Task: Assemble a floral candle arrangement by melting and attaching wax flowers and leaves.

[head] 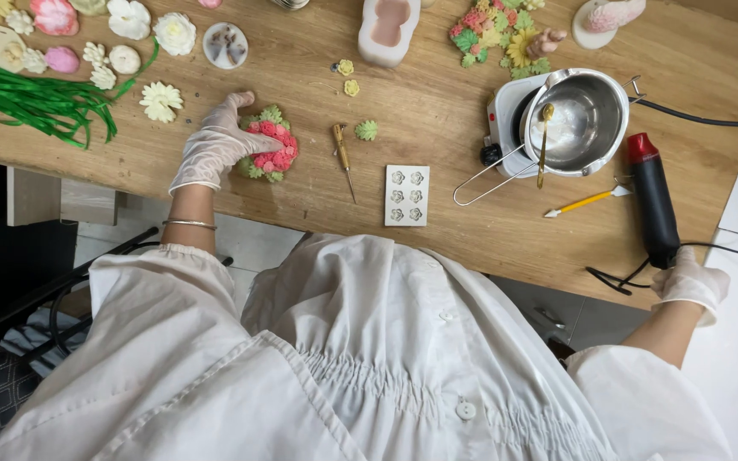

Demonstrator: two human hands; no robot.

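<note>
Round floral piece (271,154), pink-red blossoms ringed with green leaves, lies flat near the table's front edge. Black heat tool (653,198), red-tipped, lies lengthwise at the table's right end.

Two gloved hands (215,145), perhaps six mould cavities (407,195)

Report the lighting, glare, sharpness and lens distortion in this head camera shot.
Head view: light is soft and even, shadows faint under the left hand and the flower mould; bright glare inside the steel pot; the wooden table stays sharp; the wide lens bows the table edges; the right hand and white wall at right are nearly washed out.
</note>
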